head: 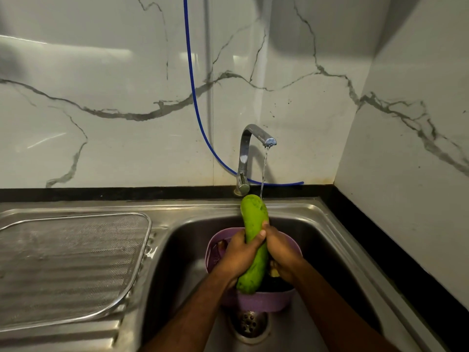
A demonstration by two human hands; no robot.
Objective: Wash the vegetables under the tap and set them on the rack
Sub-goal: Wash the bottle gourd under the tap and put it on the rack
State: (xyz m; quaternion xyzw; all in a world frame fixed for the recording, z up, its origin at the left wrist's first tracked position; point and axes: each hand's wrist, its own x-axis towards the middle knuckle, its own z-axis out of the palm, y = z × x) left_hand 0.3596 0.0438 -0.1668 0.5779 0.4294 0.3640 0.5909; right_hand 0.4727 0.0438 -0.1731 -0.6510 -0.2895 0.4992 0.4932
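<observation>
Green: 1 gourd (254, 232), 2 hands (261, 252)

A stainless steel sink unit (177, 212) carries everything, edged by a black counter strip (380, 237) along the far wall and the right side. On its ribbed draining board at the left lies a wire mesh rack (71, 265), flat and filling most of the board. In the basin at the right a purple perforated basket (258, 302) sits just beyond the drain (250, 323), and a chrome tap (245, 158) rises from the far rim.
</observation>
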